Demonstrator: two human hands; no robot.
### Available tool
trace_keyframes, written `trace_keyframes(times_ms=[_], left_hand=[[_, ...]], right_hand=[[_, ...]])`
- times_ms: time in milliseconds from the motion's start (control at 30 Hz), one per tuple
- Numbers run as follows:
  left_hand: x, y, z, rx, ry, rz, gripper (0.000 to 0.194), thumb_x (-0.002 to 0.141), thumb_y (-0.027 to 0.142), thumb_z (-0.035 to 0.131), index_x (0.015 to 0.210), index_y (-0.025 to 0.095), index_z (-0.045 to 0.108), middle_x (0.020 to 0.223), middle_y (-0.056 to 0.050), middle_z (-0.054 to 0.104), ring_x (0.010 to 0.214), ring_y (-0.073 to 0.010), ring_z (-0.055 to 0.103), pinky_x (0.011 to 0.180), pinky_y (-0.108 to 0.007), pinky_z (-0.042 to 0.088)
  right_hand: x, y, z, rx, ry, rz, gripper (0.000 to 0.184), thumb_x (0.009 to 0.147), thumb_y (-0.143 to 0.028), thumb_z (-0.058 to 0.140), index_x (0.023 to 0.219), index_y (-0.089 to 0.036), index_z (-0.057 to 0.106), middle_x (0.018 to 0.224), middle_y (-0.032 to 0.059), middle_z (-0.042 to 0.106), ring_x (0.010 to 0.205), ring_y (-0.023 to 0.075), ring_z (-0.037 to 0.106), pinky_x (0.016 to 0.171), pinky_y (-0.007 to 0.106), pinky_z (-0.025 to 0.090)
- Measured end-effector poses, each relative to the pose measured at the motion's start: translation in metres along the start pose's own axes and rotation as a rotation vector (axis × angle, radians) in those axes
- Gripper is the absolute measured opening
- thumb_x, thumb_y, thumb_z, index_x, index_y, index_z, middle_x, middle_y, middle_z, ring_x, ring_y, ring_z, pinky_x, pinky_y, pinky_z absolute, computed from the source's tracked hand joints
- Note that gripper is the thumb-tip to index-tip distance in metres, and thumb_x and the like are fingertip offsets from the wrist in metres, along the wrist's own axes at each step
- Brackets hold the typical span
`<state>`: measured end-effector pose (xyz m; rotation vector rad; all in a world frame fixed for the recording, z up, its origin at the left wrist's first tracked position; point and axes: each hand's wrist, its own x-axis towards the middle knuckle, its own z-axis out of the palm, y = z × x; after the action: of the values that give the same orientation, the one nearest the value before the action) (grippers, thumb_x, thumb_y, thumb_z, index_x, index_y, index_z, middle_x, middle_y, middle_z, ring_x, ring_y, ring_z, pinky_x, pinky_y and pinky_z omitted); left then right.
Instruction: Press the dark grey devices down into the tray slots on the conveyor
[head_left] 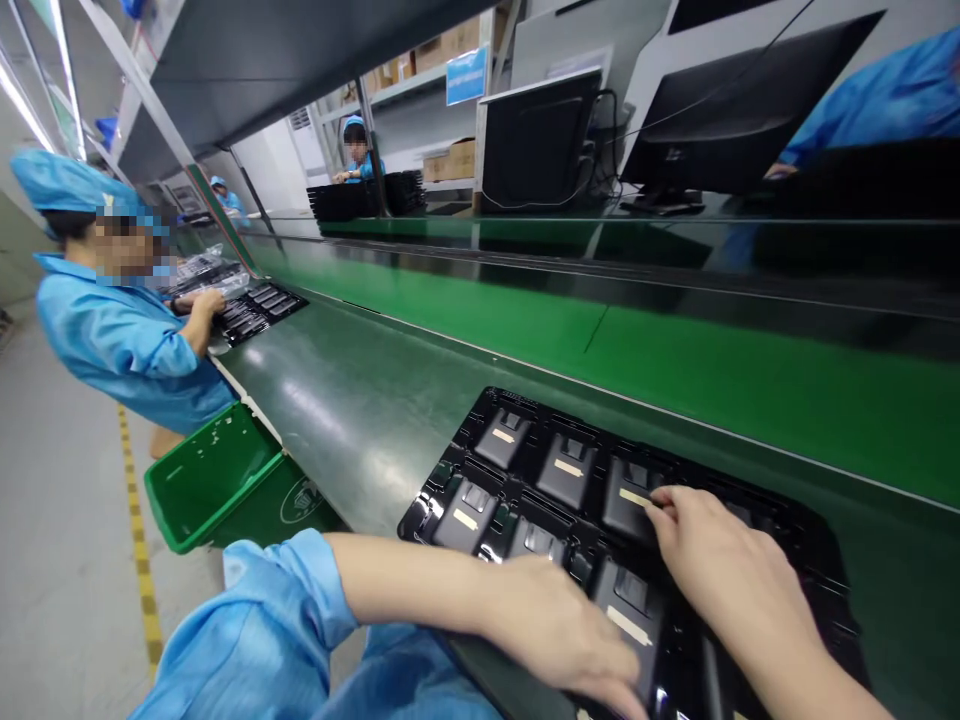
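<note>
A black moulded tray [450, 480] lies on the green bench in front of me, with several dark parts in its pockets. Some parts carry a small tan strip [568, 467]. My right hand [720, 570] reaches over the tray and its fingertips press a tan strip [634, 497] onto a part in the back row. My left hand [555, 630] rests flat on the tray's near edge, fingers spread over a part with a strip [628, 627].
A green conveyor belt [525, 320] runs behind the tray. A person in blue [120, 330] works on another black tray [255, 310] at the left. A green bin [210, 475] hangs below the bench. Monitors [720, 110] stand at the back.
</note>
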<state>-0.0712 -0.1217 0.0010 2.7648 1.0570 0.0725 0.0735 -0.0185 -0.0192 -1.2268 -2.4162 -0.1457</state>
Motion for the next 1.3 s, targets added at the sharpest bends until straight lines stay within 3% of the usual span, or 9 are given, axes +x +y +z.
trace_keyframes(times_ms=[100, 133, 200, 333, 467, 733, 1000, 1300], left_hand=[[0.010, -0.028, -0.037, -0.021, 0.045, -0.240, 0.026, 0.087, 0.034, 0.030, 0.095, 0.019, 0.051, 0.085, 0.001, 0.063, 0.078, -0.0110, 0.058, 0.049, -0.021, 0.035], [0.016, -0.039, -0.046, -0.048, 0.057, -0.332, 0.027, 0.088, 0.029, 0.027, 0.102, 0.018, 0.047, 0.090, 0.000, 0.062, 0.079, -0.0115, 0.058, 0.053, -0.022, 0.037], [0.034, -0.059, -0.054, -0.066, 0.063, -0.389, 0.027, 0.087, 0.021, 0.027, 0.109, 0.016, 0.042, 0.100, -0.003, 0.059, 0.085, -0.0128, 0.057, 0.062, -0.023, 0.040], [0.073, -0.082, -0.046, -0.021, -0.073, -0.255, 0.025, 0.086, 0.024, 0.029, 0.104, 0.016, 0.045, 0.108, -0.006, 0.054, 0.090, -0.0156, 0.055, 0.066, -0.026, 0.040], [0.094, -0.090, -0.039, -0.047, -0.221, -0.140, 0.023, 0.086, 0.030, 0.033, 0.098, 0.016, 0.047, 0.104, -0.004, 0.055, 0.089, -0.0135, 0.054, 0.065, -0.024, 0.039], [0.105, -0.098, -0.041, -0.057, -0.221, -0.087, 0.018, 0.083, 0.022, 0.039, 0.097, 0.019, 0.049, 0.097, -0.001, 0.051, 0.086, -0.0098, 0.051, 0.065, -0.021, 0.037], [0.106, -0.098, -0.043, -0.093, -0.222, -0.045, 0.012, 0.082, 0.019, 0.040, 0.083, 0.018, 0.053, 0.086, 0.000, 0.049, 0.085, -0.0092, 0.049, 0.068, -0.019, 0.036], [0.110, -0.101, -0.038, -0.117, -0.226, -0.004, 0.016, 0.081, 0.018, 0.037, 0.076, 0.016, 0.052, 0.082, 0.000, 0.046, 0.080, -0.0100, 0.048, 0.068, -0.022, 0.035]], right_hand=[[-0.014, -0.015, -0.004, -0.076, 0.079, -0.155, 0.033, 0.086, -0.020, 0.024, 0.081, -0.011, 0.055, 0.073, 0.0113, 0.056, 0.062, 0.0236, 0.054, 0.058, 0.035, 0.039], [-0.018, -0.019, -0.006, -0.104, 0.110, -0.218, 0.033, 0.086, -0.018, 0.025, 0.082, -0.010, 0.056, 0.075, 0.0120, 0.056, 0.064, 0.0237, 0.053, 0.061, 0.036, 0.039], [-0.024, -0.026, -0.007, -0.158, 0.143, -0.306, 0.033, 0.087, -0.017, 0.026, 0.082, -0.007, 0.057, 0.078, 0.0138, 0.056, 0.066, 0.0241, 0.052, 0.064, 0.037, 0.039], [-0.033, -0.030, -0.004, -0.242, 0.129, -0.328, 0.032, 0.087, -0.014, 0.030, 0.089, -0.001, 0.059, 0.085, 0.0183, 0.056, 0.072, 0.0259, 0.050, 0.070, 0.040, 0.037], [-0.039, -0.028, 0.002, -0.211, 0.090, -0.263, 0.035, 0.088, -0.020, 0.031, 0.098, 0.001, 0.057, 0.094, 0.0198, 0.055, 0.083, 0.0275, 0.048, 0.074, 0.040, 0.037], [-0.037, -0.034, -0.002, -0.111, 0.110, -0.118, 0.030, 0.080, -0.018, 0.038, 0.091, -0.002, 0.060, 0.084, 0.0154, 0.055, 0.076, 0.0256, 0.046, 0.072, 0.039, 0.038], [-0.037, -0.035, -0.002, -0.122, 0.099, -0.103, 0.025, 0.073, -0.019, 0.051, 0.090, -0.003, 0.061, 0.080, 0.0131, 0.053, 0.074, 0.0250, 0.045, 0.072, 0.038, 0.037], [-0.037, -0.035, -0.003, -0.147, 0.058, -0.107, 0.026, 0.077, -0.022, 0.049, 0.092, -0.004, 0.058, 0.078, 0.0113, 0.051, 0.072, 0.0248, 0.044, 0.071, 0.036, 0.036]])
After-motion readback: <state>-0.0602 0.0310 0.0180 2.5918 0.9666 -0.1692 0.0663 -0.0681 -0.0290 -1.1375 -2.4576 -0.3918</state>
